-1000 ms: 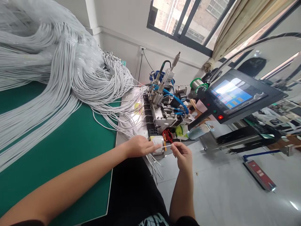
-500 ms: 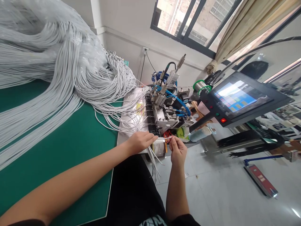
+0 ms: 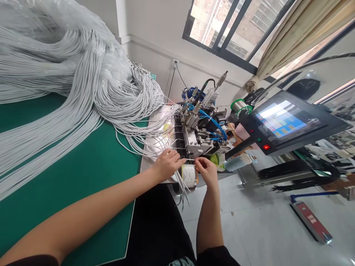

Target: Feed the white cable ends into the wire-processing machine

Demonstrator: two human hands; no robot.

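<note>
Stretched between my hands at the near end of a machine (image 3: pixel 192 136) is a white cable (image 3: pixel 190 159). My left hand (image 3: pixel 168 165) has its fingers closed on the cable's left part, palm down. At its right end, the fingertips of my right hand (image 3: pixel 206 170) pinch the same cable. Just below it sits a white cylindrical part (image 3: pixel 189 176) with an orange wire beside it. Several loose cable ends (image 3: pixel 182 186) hang under my left hand. Many more grey-white cables (image 3: pixel 133 107) run from the pile into the machine's side.
A green table (image 3: pixel 91 192) lies to the left, with bundled cables in plastic (image 3: pixel 83 48) heaped on it. A tilted control screen (image 3: pixel 285 120) stands right of the machine. Near it are a solder wire spool (image 3: pixel 240 108) and a clear bottle (image 3: pixel 237 162).
My right hand has moved left and slightly up, closer to my left hand and the machine's near end. The cable now lies against that end. The view has shifted slightly.
</note>
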